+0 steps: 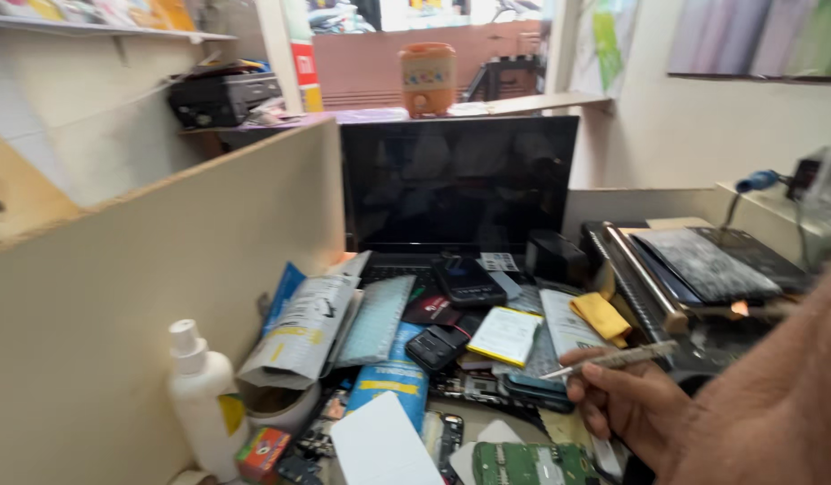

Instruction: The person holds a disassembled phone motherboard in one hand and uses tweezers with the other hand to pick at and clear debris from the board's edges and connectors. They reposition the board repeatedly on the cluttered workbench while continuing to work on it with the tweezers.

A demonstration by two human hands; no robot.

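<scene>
A white spray bottle (204, 404) is seen standing at far left, a grey packet (300, 330) beside it, then a dark phone (468, 281) lying before the black laptop screen (458, 181). A slim metal tool (613, 360) is pinched in the right hand (633, 401), fingers closed round it, above the cluttered phone parts. The left hand is out of view.

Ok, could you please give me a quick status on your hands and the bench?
Right hand grips tweezers, tips pointing left. Left hand out of view. Phones, batteries and a green circuit board crowd the bench; laptop behind, dark.
</scene>
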